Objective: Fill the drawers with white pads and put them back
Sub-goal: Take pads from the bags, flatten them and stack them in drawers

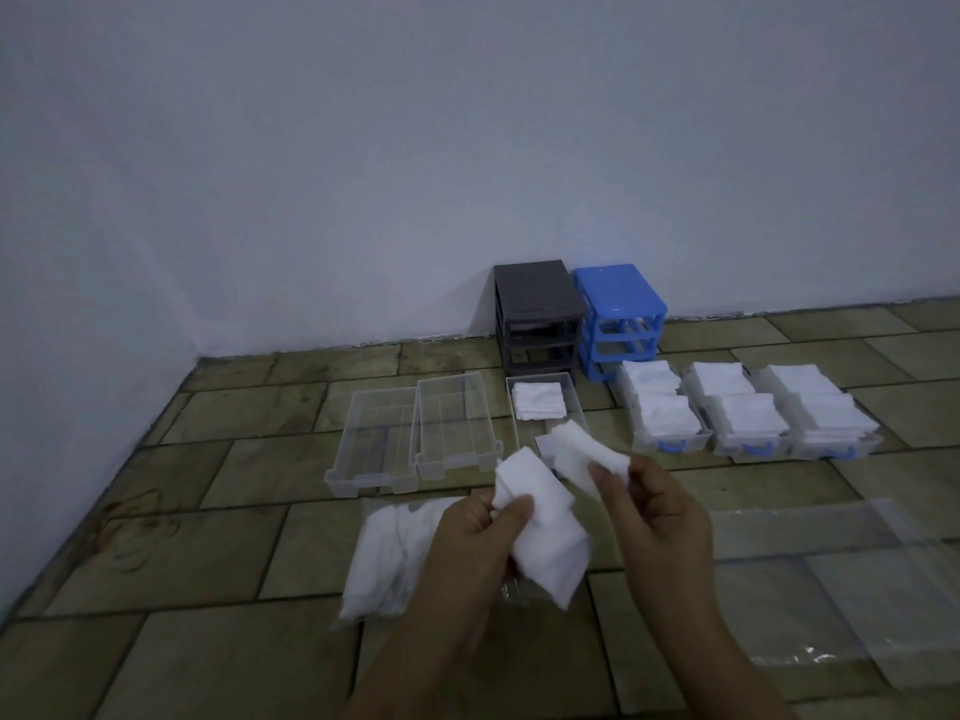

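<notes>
My left hand (475, 537) grips a stack of white pads (545, 532) above the floor. My right hand (649, 511) pinches a few more white pads (582, 449), lifted just over a clear drawer (571, 392) that holds one pile of pads at its far end. Two empty clear drawers (379, 439) (452, 423) lie side by side to the left. Three filled drawers with blue handles (665, 413) (737, 413) (821, 413) sit in a row to the right. A grey drawer frame (535, 309) and a blue drawer frame (618, 314) stand open-fronted against the wall.
A plastic bag of white pads (384, 553) lies on the tiled floor under my left hand. Flat clear plastic bags (831, 574) are spread at the right. The white wall (467, 148) closes off the back and left.
</notes>
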